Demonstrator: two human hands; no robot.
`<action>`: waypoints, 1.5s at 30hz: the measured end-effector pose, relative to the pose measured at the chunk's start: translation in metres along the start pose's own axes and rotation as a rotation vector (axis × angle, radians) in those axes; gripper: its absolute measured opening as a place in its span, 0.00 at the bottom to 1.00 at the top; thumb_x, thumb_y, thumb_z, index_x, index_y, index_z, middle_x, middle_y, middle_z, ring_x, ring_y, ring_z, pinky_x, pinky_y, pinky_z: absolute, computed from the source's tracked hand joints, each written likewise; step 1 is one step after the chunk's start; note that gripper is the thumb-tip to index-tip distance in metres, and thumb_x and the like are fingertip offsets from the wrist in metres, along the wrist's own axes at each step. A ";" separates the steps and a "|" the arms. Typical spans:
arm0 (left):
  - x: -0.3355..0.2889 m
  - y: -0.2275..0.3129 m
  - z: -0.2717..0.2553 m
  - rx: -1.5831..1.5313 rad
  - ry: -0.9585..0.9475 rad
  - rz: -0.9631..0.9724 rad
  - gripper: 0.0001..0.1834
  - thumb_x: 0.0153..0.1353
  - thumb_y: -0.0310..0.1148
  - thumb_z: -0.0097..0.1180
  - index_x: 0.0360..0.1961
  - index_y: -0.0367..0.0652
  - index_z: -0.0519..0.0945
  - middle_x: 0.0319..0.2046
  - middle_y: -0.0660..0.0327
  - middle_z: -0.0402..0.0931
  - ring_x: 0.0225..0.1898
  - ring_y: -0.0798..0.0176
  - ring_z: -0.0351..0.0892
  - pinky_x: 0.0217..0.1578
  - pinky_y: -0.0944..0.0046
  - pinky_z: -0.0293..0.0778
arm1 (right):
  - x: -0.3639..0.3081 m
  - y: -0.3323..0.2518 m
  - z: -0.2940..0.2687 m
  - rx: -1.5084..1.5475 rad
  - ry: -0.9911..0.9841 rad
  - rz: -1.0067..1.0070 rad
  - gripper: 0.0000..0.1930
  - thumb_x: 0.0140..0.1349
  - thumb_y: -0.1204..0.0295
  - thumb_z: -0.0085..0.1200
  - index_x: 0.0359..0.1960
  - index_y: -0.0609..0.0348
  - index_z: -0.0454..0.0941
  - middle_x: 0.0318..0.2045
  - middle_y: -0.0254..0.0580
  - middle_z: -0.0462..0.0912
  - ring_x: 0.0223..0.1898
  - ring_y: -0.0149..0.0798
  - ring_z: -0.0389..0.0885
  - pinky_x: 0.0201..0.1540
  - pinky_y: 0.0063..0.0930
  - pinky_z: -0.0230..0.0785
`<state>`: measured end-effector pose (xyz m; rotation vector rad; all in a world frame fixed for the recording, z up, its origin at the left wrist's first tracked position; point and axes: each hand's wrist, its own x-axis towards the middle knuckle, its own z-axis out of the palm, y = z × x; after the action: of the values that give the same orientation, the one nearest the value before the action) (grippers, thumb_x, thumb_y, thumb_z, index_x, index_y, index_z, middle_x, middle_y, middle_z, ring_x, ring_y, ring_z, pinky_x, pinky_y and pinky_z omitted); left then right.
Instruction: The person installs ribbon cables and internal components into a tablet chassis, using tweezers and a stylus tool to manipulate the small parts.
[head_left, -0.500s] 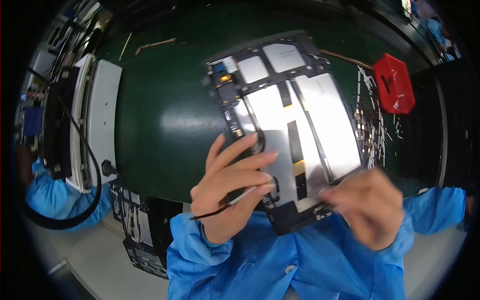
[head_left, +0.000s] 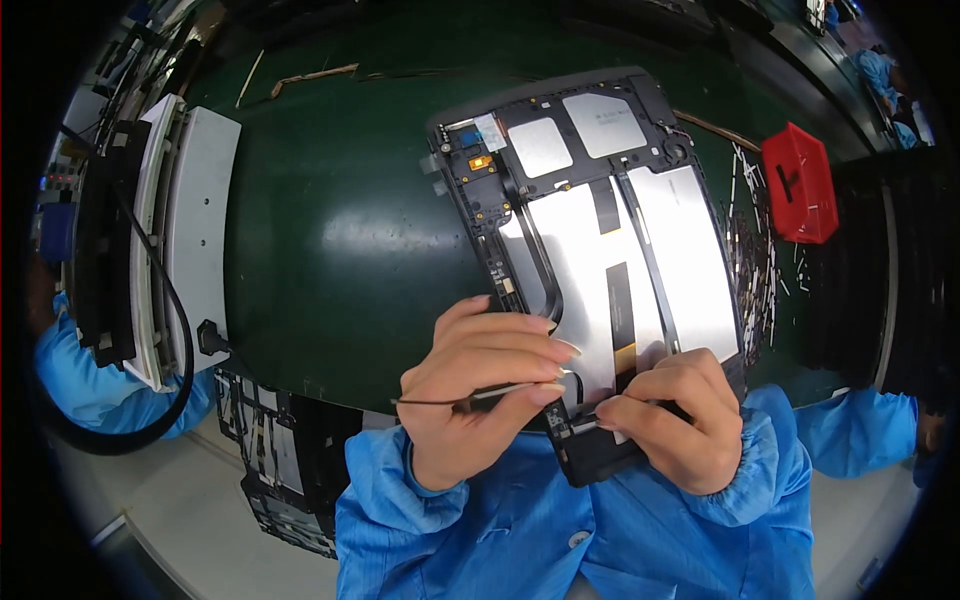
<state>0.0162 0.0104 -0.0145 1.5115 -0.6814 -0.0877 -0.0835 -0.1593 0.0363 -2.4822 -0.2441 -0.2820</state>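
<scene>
An opened tablet (head_left: 590,260) lies tilted in front of me, showing silver battery panels, black flat cables and a dark frame. My left hand (head_left: 475,390) is closed at its lower left edge, with thin dark tweezers (head_left: 430,402) held between thumb and fingers. Over the tablet's lower end, my right hand (head_left: 685,420) is closed in a pinch, thumb and forefinger tips down at the frame near a small pale strip (head_left: 583,428). What lies between those fingertips is too small to make out.
A red plastic bin (head_left: 800,185) stands at the right, beside scattered small strips and parts (head_left: 750,250). At the left is a white box-like fixture (head_left: 205,230) with a black cable. More opened device frames (head_left: 275,440) sit low left. Blue-sleeved people are at both sides.
My right hand has moved left and inward onto the tablet's lower end. The tablet and my left hand with the tweezers have shifted slightly right in view.
</scene>
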 end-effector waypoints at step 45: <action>0.031 -0.001 -0.005 0.432 -0.135 0.074 0.18 0.54 0.53 0.57 0.34 0.51 0.81 0.43 0.61 0.76 0.53 0.56 0.69 0.58 0.52 0.51 | 0.002 0.005 -0.001 -0.053 -0.085 -0.113 0.06 0.47 0.75 0.57 0.29 0.58 0.79 0.47 0.38 0.79 0.32 0.30 0.71 0.30 0.19 0.64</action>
<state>0.0441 0.0000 -0.0044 1.9028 -0.9047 0.0165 -0.0803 -0.1635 0.0352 -2.5397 -0.4180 -0.2332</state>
